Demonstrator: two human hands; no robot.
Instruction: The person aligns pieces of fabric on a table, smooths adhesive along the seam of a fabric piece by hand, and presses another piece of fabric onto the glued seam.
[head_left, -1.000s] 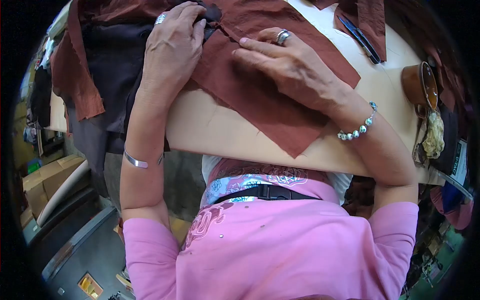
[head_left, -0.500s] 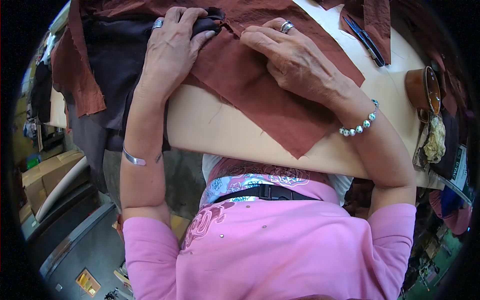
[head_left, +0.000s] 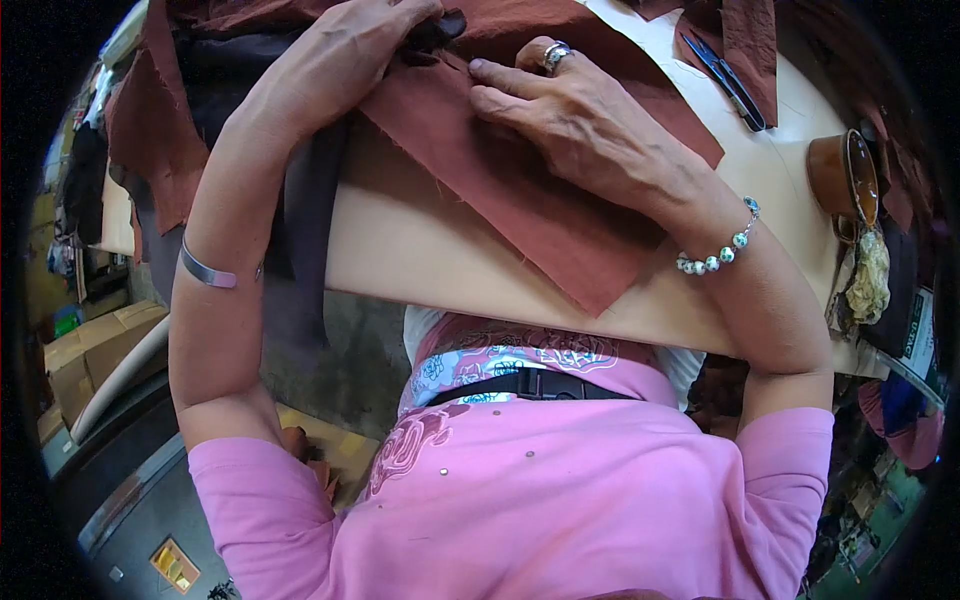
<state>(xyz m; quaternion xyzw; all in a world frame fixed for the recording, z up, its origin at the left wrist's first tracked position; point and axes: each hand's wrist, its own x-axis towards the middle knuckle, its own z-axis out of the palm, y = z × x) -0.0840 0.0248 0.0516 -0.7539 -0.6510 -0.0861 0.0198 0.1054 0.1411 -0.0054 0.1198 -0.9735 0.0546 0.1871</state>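
Since the earlier frame, the left hand (head_left: 345,55) has been moving farther from the body, its forearm swinging out to the left, while the right hand (head_left: 600,130) has been keeping nearly the same place.

At the left, a frayed brown scrap (head_left: 150,120) is hanging beside the dark cloth (head_left: 310,205), which is drooping over the near edge of the table (head_left: 410,250). The left hand is bending over a dark bunched edge (head_left: 443,28) at the far side; its fingertips are partly hiding, so I cannot tell whether they are clamping it. In the middle, the brown panel (head_left: 440,140) is lying slantwise on the table, its far end meeting that edge and its near corner pointing toward the body. The right hand is resting on it, two fingertips showing a slight gap.

The work now seems to be positioning the layers where they are meeting; the next move is calling for the right fingers to be steadying the panel without dragging it.

Farther right, blue-handled snips (head_left: 725,80) and a brown cup (head_left: 835,175) are sitting well apart from the fingertips.
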